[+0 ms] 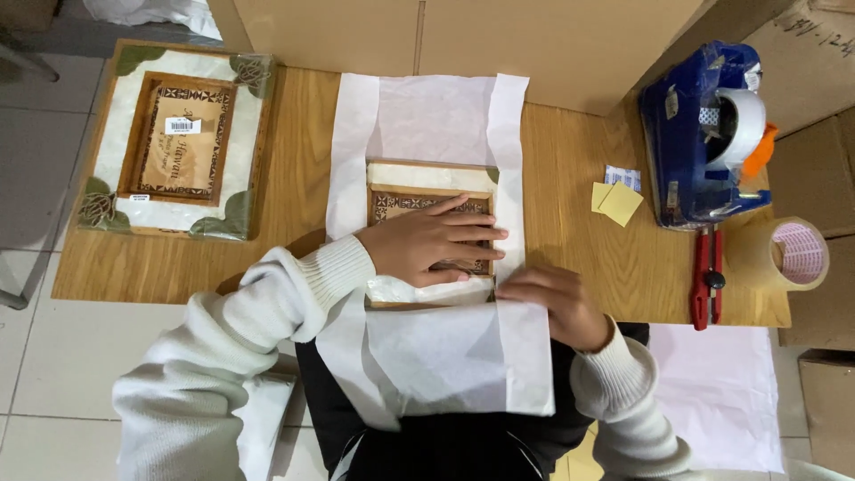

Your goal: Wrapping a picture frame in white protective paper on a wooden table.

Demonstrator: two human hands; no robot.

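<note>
Centre of frame: small wooden picture frame (427,191) lies on white tissue paper (427,116) on the counter (570,258). Left hand (427,245) rests flat on it, fingers spread, pinning it down. Right hand (557,303) pinches the tissue's lower right edge. Best to keep the frame pinned and draw the fold snug and square. Frame's lower half hidden; right fingertips partly under paper.

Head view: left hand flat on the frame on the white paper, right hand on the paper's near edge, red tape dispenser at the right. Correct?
Not quite: the tape dispenser is blue, not red; the red thing below it is a cutter. The head view shows it. The rest holds: left hand flat on the frame on the white paper, right hand on the paper's near edge.
</note>
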